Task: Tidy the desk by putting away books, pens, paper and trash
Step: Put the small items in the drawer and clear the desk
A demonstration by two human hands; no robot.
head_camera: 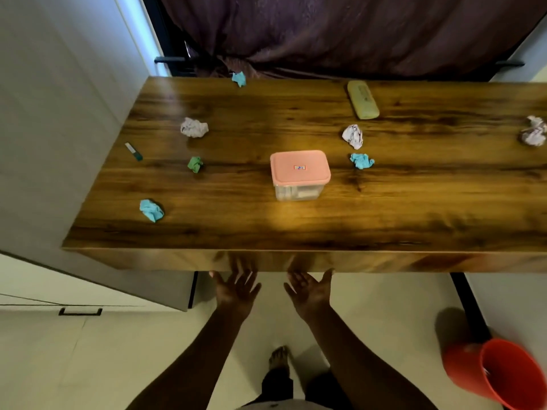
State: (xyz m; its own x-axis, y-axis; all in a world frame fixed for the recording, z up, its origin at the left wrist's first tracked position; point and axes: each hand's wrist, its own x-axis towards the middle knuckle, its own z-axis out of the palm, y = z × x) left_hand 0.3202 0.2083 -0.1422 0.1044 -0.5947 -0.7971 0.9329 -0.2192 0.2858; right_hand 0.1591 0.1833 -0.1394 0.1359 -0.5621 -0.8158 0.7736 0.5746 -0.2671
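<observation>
Both hands, left hand (236, 287) and right hand (310, 288), spread wide and empty below the desk (296, 232); paper balls (151, 210) look light, soft, pinchable anywhere.

Crumpled paper balls lie scattered around the pink-lidded box (299, 173): white balls (194, 127) (353, 136) (534, 130) behind it, blue balls (151, 210) (361, 160) (239, 78) to both sides, a green ball (195, 164) left. A pen (133, 151) lies far left; a yellow case (363, 99) behind-right.
</observation>
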